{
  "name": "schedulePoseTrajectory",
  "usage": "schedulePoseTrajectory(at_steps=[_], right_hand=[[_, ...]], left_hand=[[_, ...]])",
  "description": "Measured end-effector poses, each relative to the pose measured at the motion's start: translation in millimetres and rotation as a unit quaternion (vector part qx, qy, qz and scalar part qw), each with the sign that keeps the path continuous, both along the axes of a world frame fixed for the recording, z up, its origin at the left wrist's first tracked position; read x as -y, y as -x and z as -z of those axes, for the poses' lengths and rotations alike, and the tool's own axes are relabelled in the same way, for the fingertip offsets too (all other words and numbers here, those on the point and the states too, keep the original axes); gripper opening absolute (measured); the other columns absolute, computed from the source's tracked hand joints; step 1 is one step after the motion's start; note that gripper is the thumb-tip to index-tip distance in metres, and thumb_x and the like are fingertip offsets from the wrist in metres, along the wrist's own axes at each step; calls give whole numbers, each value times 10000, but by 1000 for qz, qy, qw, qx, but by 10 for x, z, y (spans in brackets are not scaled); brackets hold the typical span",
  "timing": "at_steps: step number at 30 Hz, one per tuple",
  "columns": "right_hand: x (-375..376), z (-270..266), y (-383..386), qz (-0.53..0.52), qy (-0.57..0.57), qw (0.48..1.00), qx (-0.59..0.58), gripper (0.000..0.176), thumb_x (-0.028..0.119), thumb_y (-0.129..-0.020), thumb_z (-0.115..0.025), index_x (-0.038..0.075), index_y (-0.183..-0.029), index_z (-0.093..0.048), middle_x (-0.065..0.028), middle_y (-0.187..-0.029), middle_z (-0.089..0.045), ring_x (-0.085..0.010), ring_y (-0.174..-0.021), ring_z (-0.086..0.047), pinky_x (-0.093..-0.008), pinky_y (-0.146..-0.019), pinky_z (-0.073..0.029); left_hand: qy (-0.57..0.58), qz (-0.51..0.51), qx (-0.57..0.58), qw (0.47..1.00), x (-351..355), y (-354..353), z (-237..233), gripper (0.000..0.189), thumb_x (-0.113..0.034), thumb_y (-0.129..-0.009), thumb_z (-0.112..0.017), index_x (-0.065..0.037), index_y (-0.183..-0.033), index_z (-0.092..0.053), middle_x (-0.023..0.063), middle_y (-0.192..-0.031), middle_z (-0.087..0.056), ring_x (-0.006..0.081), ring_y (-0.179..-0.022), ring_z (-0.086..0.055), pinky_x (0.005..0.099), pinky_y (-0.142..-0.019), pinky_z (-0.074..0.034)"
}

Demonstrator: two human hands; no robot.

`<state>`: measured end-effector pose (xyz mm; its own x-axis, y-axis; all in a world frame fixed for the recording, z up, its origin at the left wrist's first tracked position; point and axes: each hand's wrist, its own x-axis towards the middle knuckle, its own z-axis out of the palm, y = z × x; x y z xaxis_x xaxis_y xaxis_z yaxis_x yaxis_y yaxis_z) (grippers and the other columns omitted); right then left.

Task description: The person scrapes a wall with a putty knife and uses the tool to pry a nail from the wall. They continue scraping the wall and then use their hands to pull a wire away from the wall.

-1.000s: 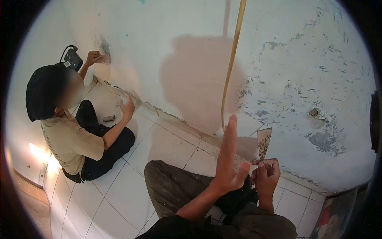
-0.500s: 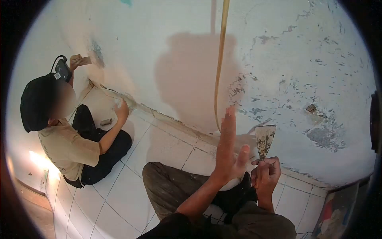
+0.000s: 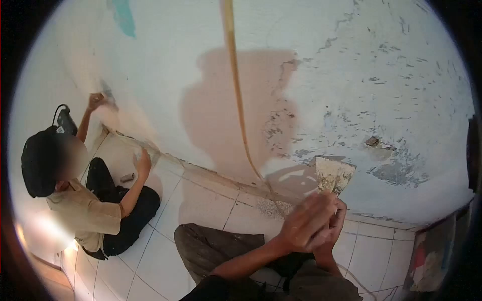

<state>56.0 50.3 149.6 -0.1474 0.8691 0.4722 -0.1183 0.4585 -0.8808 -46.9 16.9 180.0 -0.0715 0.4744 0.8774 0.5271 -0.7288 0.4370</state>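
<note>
A putty knife (image 3: 335,173) with a wide, stained blade points up in front of the peeling wall (image 3: 351,110). My right hand (image 3: 337,220) is closed round its handle, which is mostly hidden by fingers. Across it lies my left hand (image 3: 307,220), its fingers together and slightly blurred, close to the base of the blade. Whether the left fingers grip the handle or only touch my right hand cannot be made out.
At left a co-worker (image 3: 85,205) sits on the tiled floor (image 3: 150,261), one hand against the wall. A hose (image 3: 236,80) hangs down the wall. Crumbled debris (image 3: 275,207) lies at the wall's foot. A dark panel (image 3: 427,261) stands at lower right.
My left hand has come down and right, from raised with spread fingers to my right hand and the knife. The view has shifted. The co-worker's hand at the wall has moved.
</note>
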Motion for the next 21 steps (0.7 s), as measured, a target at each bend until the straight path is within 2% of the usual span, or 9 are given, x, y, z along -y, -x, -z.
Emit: schedulePoseTrajectory(at_steps=[1,2,4,5,10,14,17,18,21], right_hand=[[36,-130,-13,-65,79,992,-80,290,221,-989,-409,35,-1212,-406,-136,-918,-571,-122,-626,-521,-251,-531,-413],[59,-253,0,-129,155,967,-159,352,182,-964,-485,35,-1263,-371,-184,-908,-579,-127,-481,-499,-220,-411,-382],[49,-364,21,-144,158,968,-129,355,195,-966,-486,15,-1249,-373,-181,-901,-578,-124,-458,-485,-223,-389,-370],[47,-435,37,-169,163,967,-98,361,207,-967,-486,-6,-1236,-375,-177,-893,-577,-122,-435,-471,-225,-368,-359],[-142,-962,344,-244,75,963,-83,420,253,-989,-452,-63,-1263,-418,-64,-795,-519,-89,-456,-454,-214,-406,-360],[-297,-1107,506,-266,130,949,-106,391,250,-995,-434,-26,-1272,-444,-27,-768,-513,-61,-473,-428,-208,-416,-328],[-197,-987,642,-233,163,958,-46,345,230,-994,-430,-13,-1235,-472,-16,-742,-501,-38,-493,-416,-198,-422,-323],[-224,-965,723,-199,68,977,-20,300,206,-990,-417,-15,-1180,-491,2,-701,-485,-25,-506,-408,-192,-424,-319],[-190,-934,884,-194,46,976,-86,270,189,-985,-412,-20,-1132,-500,12,-658,-477,-26,-494,-411,-193,-422,-323]], left_hand=[[23,-40,68,997,-63,9,171,474,-12,-817,-574,13,-1285,-497,210,-1320,-500,387,-1225,-488,491,-1009,-395],[23,-30,66,997,-114,65,236,474,-12,-817,-574,13,-1285,-497,210,-1320,-500,387,-1225,-488,491,-1009,-395],[67,-168,43,983,-118,204,288,442,16,-811,-591,10,-1249,-530,203,-1289,-528,384,-1184,-524,487,-986,-419],[69,-163,45,983,-140,231,283,442,16,-811,-591,10,-1249,-530,203,-1289,-528,384,-1184,-524,487,-986,-419],[-83,-283,-79,952,-474,558,-249,433,-68,-792,-687,-23,-1207,-573,175,-1302,-522,356,-1185,-527,466,-973,-440],[-194,-373,-145,896,-640,734,-603,296,-89,-827,-656,-27,-1116,-635,147,-1258,-560,320,-1162,-553,453,-959,-459],[-147,-275,-163,936,-690,840,-651,249,-85,-843,-632,-17,-1082,-651,131,-1187,-605,314,-1126,-578,452,-948,-473],[-176,-267,-157,934,-732,902,-656,253,-82,-840,-629,-12,-1082,-651,127,-1130,-633,314,-1085,-604,446,-934,-490],[-199,-285,-191,918,-761,998,-690,271,-73,-820,-642,-17,-1085,-654,128,-1130,-633,309,-1072,-613,435,-915,-508]])
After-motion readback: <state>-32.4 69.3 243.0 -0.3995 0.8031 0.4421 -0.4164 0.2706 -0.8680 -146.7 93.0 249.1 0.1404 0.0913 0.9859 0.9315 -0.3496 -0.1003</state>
